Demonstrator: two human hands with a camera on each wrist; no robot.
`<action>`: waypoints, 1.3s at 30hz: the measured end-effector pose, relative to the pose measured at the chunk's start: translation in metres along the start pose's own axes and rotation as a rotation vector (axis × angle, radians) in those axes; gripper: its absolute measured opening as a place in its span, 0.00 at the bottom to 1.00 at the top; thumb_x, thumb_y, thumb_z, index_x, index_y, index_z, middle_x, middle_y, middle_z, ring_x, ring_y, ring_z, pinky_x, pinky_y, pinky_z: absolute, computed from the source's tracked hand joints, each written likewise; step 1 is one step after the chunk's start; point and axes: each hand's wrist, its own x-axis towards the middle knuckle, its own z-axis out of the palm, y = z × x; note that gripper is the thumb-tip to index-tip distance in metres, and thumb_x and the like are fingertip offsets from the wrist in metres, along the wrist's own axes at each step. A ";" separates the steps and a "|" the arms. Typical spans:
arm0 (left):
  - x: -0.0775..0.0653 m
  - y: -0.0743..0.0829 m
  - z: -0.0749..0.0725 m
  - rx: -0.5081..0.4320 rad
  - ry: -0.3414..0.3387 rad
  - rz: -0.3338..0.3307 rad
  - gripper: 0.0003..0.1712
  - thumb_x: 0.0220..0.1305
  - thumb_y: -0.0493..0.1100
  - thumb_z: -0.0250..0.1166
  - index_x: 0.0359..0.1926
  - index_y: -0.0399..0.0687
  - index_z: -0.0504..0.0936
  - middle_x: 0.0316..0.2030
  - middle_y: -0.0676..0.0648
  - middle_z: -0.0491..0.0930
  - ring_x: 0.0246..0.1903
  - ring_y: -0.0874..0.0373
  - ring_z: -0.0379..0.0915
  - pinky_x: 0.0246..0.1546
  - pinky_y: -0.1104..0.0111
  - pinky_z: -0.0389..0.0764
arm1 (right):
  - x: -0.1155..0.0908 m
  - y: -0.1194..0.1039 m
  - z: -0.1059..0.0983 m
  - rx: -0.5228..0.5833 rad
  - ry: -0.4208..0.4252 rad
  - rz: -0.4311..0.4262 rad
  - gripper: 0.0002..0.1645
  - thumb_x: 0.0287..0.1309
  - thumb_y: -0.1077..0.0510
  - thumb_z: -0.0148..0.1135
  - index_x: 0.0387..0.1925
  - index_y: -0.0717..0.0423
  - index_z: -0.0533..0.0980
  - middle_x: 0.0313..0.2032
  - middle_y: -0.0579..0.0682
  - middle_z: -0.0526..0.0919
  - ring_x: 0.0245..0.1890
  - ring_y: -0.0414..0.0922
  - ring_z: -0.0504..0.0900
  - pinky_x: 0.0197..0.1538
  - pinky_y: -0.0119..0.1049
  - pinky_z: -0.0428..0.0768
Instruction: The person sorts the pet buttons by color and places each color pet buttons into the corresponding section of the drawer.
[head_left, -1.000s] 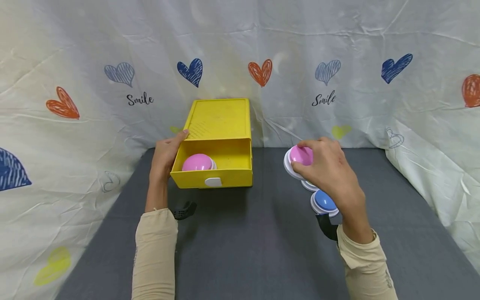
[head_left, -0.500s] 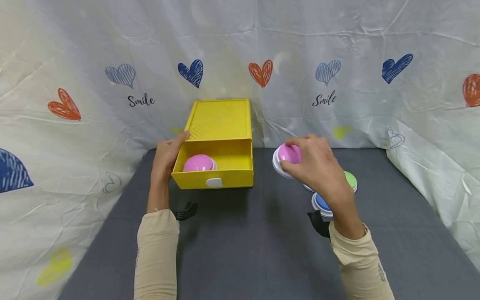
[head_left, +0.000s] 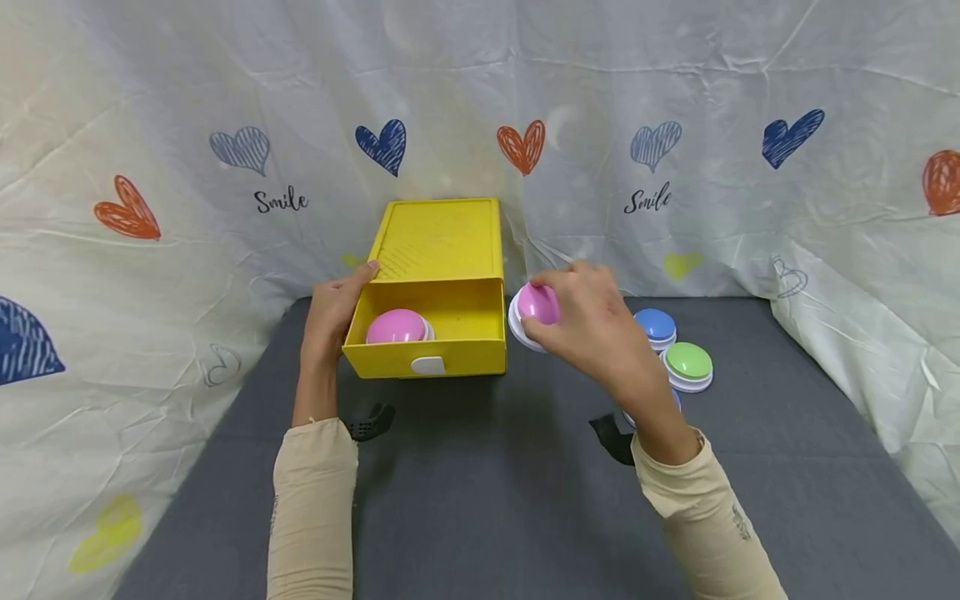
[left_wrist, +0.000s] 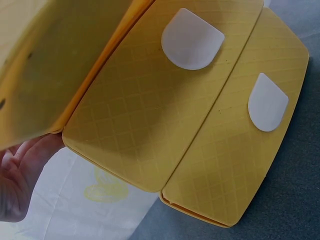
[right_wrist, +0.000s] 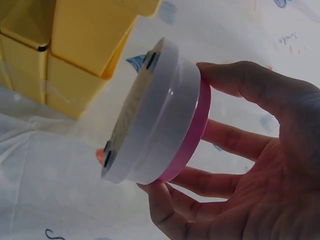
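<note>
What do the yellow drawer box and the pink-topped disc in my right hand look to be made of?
The yellow drawer box: probably moulded plastic, fairly matte, with grid-patterned panels. The pink-topped disc: likely hard plastic, smooth and glossy, with small highlights.

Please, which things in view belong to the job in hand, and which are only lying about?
Belong, it seems:
pink button in right hand;
yellow drawer box held by left hand;
second pink button inside open drawer.

Lying about:
green button;
far blue button;
near blue button, partly hidden.
</note>
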 end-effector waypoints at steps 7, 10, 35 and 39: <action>-0.001 0.000 0.000 -0.003 0.004 -0.007 0.45 0.41 0.77 0.59 0.42 0.40 0.81 0.29 0.47 0.81 0.24 0.56 0.78 0.25 0.68 0.78 | 0.018 -0.010 0.014 -0.007 -0.021 -0.001 0.24 0.45 0.51 0.66 0.45 0.57 0.78 0.36 0.50 0.80 0.38 0.46 0.70 0.44 0.42 0.66; -0.001 0.001 0.000 0.002 0.008 -0.005 0.46 0.41 0.77 0.59 0.42 0.40 0.80 0.30 0.47 0.81 0.24 0.56 0.78 0.25 0.68 0.78 | 0.024 -0.014 0.020 -0.011 -0.003 -0.016 0.24 0.45 0.50 0.67 0.45 0.57 0.79 0.36 0.50 0.81 0.37 0.45 0.70 0.45 0.41 0.65; -0.001 -0.001 -0.002 -0.014 0.018 0.002 0.44 0.41 0.76 0.60 0.35 0.37 0.79 0.21 0.48 0.79 0.19 0.57 0.75 0.21 0.68 0.75 | 0.053 -0.042 0.049 0.013 -0.197 -0.194 0.21 0.45 0.50 0.68 0.43 0.53 0.80 0.32 0.44 0.81 0.32 0.40 0.71 0.32 0.29 0.70; -0.001 -0.001 -0.001 -0.017 0.020 0.003 0.43 0.41 0.76 0.61 0.32 0.38 0.79 0.19 0.49 0.77 0.18 0.56 0.74 0.20 0.68 0.74 | 0.057 -0.043 0.054 0.024 -0.215 -0.205 0.10 0.45 0.52 0.67 0.26 0.55 0.81 0.17 0.43 0.72 0.20 0.40 0.67 0.23 0.29 0.63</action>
